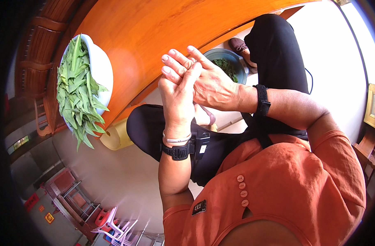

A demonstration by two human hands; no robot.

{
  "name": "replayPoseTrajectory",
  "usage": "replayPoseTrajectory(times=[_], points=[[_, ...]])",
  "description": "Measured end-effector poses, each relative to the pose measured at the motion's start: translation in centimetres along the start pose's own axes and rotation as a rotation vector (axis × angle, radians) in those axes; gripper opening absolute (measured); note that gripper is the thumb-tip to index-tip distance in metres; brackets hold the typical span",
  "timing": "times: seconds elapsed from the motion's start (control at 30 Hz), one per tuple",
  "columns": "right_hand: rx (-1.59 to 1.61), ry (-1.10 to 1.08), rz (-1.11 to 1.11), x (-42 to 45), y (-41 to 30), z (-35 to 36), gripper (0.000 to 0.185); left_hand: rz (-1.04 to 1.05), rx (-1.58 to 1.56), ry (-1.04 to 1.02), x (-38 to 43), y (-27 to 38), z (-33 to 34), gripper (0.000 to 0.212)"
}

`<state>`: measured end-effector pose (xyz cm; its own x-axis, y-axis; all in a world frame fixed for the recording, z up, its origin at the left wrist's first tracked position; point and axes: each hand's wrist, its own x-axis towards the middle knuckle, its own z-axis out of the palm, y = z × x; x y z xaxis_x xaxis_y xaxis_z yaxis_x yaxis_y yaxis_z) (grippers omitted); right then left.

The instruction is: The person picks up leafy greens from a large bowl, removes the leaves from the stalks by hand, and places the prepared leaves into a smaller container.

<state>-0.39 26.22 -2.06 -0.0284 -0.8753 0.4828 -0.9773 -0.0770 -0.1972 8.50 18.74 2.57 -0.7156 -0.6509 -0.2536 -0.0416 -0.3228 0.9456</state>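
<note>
My left hand point(178, 103) and my right hand point(216, 87) are pressed together above my lap. Across the right hand lies the left thumb, while the other left fingers are mostly hidden beneath it. My right fingers stretch up and left, slightly apart, with no object in them. A silver bangle point(177, 139) and a black strap with a small device point(202, 143) circle the left wrist. Another black strap point(262, 100) is on the right wrist. Left of my hands, a white basin point(102, 66) heaped with long green leaf vegetables point(78, 83) sits at the edge of the wooden table point(129, 40).
Between my feet and the table, a blue-green basin point(244, 66) holds darker leafy pieces point(226, 69). A yellow cylindrical container point(118, 135) is under the table edge. Carved wooden furniture point(36, 64) stands at far left, and plastic stools point(116, 227) are at lower left.
</note>
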Motion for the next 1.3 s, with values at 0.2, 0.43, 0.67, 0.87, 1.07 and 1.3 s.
replayPoseTrajectory(times=[0.2,0.43,0.67,0.87,1.07,1.3], points=[[0.032,0.031,0.013,-0.2,0.2,0.1,0.065,-0.021,0.009,-0.041,0.2,-0.1,-0.4,0.024],[0.045,-0.009,0.051,-0.4,0.1,-0.2,0.066,-0.095,-0.044,-0.066,0.0,-0.3,-1.0,0.018],[-0.007,-0.011,0.036,-0.1,0.1,-1.0,0.065,-0.155,-0.153,0.013,-0.6,0.0,-1.0,0.018],[-0.009,-0.006,0.048,-0.1,0.1,-0.7,0.064,-0.103,-0.152,-0.055,-0.4,0.3,-0.3,0.031],[0.037,0.012,0.053,-0.4,0.2,-0.4,0.064,-0.121,-0.075,-0.067,-0.3,0.3,-0.3,0.031],[0.002,-0.019,0.030,-0.2,0.2,-1.3,0.064,-0.158,-0.104,0.010,-0.7,0.1,-0.7,0.029]])
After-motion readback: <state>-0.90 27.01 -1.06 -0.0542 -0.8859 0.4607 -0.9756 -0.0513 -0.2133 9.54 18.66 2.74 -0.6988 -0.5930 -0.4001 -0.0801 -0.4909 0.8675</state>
